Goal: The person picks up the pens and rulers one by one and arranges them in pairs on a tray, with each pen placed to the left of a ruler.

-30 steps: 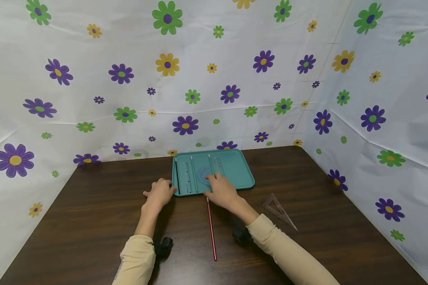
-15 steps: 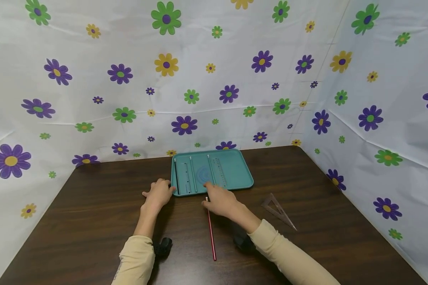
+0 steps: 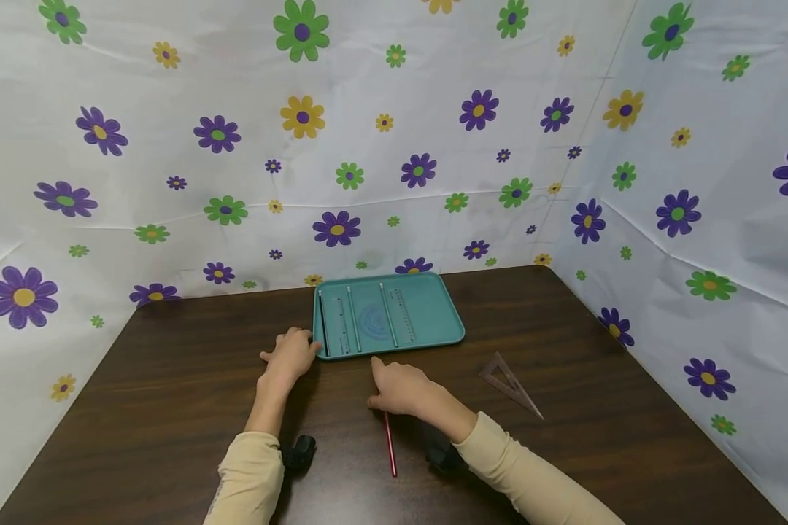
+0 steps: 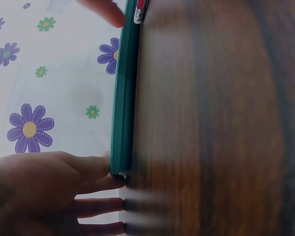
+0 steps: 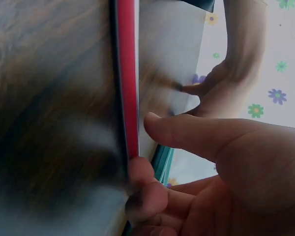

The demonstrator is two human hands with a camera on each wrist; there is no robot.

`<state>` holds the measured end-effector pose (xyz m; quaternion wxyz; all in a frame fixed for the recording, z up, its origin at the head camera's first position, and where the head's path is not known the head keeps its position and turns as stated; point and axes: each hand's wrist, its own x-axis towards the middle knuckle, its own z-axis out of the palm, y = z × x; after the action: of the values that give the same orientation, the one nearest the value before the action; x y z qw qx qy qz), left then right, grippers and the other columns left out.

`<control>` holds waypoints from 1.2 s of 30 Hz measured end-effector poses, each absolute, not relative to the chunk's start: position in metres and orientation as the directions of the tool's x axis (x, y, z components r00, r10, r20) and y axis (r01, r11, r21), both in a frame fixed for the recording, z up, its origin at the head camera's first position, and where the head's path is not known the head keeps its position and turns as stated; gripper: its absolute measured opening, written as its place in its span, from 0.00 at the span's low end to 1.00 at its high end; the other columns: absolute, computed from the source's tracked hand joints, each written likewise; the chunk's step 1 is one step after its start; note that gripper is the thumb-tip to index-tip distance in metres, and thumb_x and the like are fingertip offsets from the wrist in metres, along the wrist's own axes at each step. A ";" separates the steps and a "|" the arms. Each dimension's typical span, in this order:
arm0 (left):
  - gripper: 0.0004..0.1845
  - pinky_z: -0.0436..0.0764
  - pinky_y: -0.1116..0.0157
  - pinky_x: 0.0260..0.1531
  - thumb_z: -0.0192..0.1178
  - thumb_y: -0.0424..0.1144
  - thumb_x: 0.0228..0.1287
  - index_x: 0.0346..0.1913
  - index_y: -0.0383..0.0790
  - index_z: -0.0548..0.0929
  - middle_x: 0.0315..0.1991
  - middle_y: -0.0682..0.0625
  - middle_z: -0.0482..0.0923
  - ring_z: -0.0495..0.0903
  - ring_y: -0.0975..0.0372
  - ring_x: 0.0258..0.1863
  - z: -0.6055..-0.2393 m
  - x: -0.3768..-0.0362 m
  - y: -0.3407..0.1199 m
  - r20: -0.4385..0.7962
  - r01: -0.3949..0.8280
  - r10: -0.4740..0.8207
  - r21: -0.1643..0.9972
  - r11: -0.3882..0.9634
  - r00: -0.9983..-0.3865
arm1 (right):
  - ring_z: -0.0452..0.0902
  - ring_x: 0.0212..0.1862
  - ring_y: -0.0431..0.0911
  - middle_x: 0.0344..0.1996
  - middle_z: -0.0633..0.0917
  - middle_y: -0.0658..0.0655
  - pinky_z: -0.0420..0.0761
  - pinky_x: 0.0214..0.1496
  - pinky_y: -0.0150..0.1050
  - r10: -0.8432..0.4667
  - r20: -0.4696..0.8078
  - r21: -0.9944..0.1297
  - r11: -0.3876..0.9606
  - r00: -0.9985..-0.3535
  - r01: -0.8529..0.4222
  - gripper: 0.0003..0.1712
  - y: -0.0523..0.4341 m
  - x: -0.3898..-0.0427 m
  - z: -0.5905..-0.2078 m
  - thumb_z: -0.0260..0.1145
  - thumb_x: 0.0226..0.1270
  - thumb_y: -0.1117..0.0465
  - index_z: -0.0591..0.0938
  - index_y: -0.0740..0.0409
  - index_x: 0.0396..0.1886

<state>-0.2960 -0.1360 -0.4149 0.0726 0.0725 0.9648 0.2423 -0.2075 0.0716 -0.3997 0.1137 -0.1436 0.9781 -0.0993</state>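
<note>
A red pencil (image 3: pixel 390 445) with a white eraser end lies on the table in front of a teal tray (image 3: pixel 436 310). My right hand (image 3: pixel 403 386) is over its far end. In the right wrist view, the fingertips (image 5: pixel 141 169) touch the pencil while the thumb stays apart from it. My left hand (image 3: pixel 289 356) rests at the tray's near left corner, its thumb against the rim and its other fingers extended beside it. On the tray lie a black pencil (image 3: pixel 324 324), two teal pencils (image 3: pixel 354 319), two clear rulers (image 3: pixel 342 326) and a blue protractor (image 3: pixel 373 321), spaced side by side.
A clear triangular set square (image 3: pixel 530 405) lies on the dark wooden table (image 3: pixel 190 386), right of my right hand. Behind and to the right hangs a white flowered sheet (image 3: pixel 249 168), close to the tray's far edge. Black wrist cameras (image 3: pixel 300 453) sit under both wrists.
My right hand has drawn back from over the tray toward me and come down on the red pencil's far end. My left hand stays at the tray corner.
</note>
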 end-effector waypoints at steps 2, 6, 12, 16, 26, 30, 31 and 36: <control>0.28 0.44 0.20 0.59 0.51 0.43 0.77 0.70 0.28 0.68 0.72 0.29 0.60 0.53 0.30 0.71 -0.414 -0.296 -0.136 -0.103 0.108 0.177 0.478 0.872 -0.979 | 0.82 0.32 0.44 0.46 0.88 0.61 0.78 0.31 0.37 -0.305 -0.208 -0.220 0.940 -0.929 -0.259 0.45 0.071 -0.207 -0.399 0.71 0.64 0.50 0.64 0.66 0.74; 0.27 0.45 0.19 0.59 0.51 0.43 0.77 0.70 0.28 0.69 0.71 0.29 0.61 0.54 0.30 0.71 -0.414 -0.297 -0.135 -0.095 0.110 0.175 0.476 0.873 -0.980 | 0.81 0.32 0.43 0.46 0.87 0.61 0.78 0.32 0.37 -0.313 -0.223 -0.229 0.937 -0.923 -0.263 0.44 0.070 -0.207 -0.399 0.71 0.64 0.51 0.66 0.66 0.73; 0.27 0.45 0.20 0.59 0.51 0.44 0.77 0.70 0.29 0.69 0.72 0.29 0.60 0.53 0.30 0.71 -0.413 -0.299 -0.136 -0.100 0.102 0.168 0.472 0.876 -0.981 | 0.75 0.27 0.41 0.46 0.87 0.62 0.75 0.28 0.35 -0.329 -0.230 -0.260 0.928 -0.916 -0.268 0.43 0.070 -0.210 -0.397 0.72 0.63 0.55 0.66 0.66 0.73; 0.28 0.45 0.20 0.59 0.51 0.44 0.77 0.70 0.29 0.68 0.72 0.29 0.60 0.53 0.30 0.71 -0.412 -0.299 -0.136 -0.102 0.103 0.170 0.470 0.876 -0.980 | 0.73 0.27 0.41 0.46 0.86 0.62 0.73 0.28 0.35 -0.330 -0.230 -0.284 0.923 -0.916 -0.261 0.43 0.070 -0.211 -0.396 0.72 0.62 0.56 0.67 0.66 0.73; 0.27 0.45 0.20 0.60 0.52 0.43 0.77 0.70 0.28 0.69 0.71 0.29 0.62 0.55 0.30 0.71 -0.412 -0.297 -0.135 -0.094 0.106 0.171 0.479 0.871 -0.981 | 0.79 0.13 0.45 0.15 0.81 0.53 0.81 0.16 0.38 -0.319 -0.268 -0.520 0.842 -0.909 -0.143 0.42 0.077 -0.207 -0.396 0.70 0.64 0.63 0.63 0.55 0.77; 0.26 0.45 0.20 0.60 0.51 0.43 0.77 0.69 0.28 0.70 0.71 0.29 0.62 0.54 0.30 0.71 -0.413 -0.296 -0.135 -0.097 0.106 0.173 0.483 0.869 -0.980 | 0.81 0.14 0.47 0.15 0.82 0.55 0.83 0.19 0.42 -0.316 -0.253 -0.565 0.816 -0.914 -0.126 0.44 0.080 -0.208 -0.394 0.70 0.64 0.64 0.61 0.56 0.77; 0.26 0.45 0.20 0.60 0.51 0.43 0.77 0.69 0.28 0.70 0.71 0.30 0.62 0.54 0.30 0.71 -0.413 -0.296 -0.135 -0.097 0.105 0.173 0.483 0.869 -0.980 | 0.81 0.14 0.47 0.16 0.82 0.55 0.83 0.19 0.43 -0.315 -0.244 -0.577 0.807 -0.917 -0.124 0.45 0.081 -0.209 -0.393 0.70 0.63 0.64 0.60 0.56 0.78; 0.27 0.45 0.20 0.60 0.51 0.43 0.77 0.70 0.28 0.69 0.71 0.30 0.61 0.54 0.30 0.71 -0.414 -0.297 -0.136 -0.098 0.104 0.171 0.481 0.871 -0.980 | 0.81 0.15 0.48 0.18 0.83 0.57 0.84 0.21 0.45 -0.311 -0.218 -0.625 0.773 -0.925 -0.113 0.47 0.086 -0.212 -0.389 0.70 0.63 0.65 0.57 0.56 0.78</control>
<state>-0.2970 -0.1362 -0.4143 0.0687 0.0715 0.9647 0.2440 -0.2120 0.0856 -0.3892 0.1562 -0.1140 0.9284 -0.3173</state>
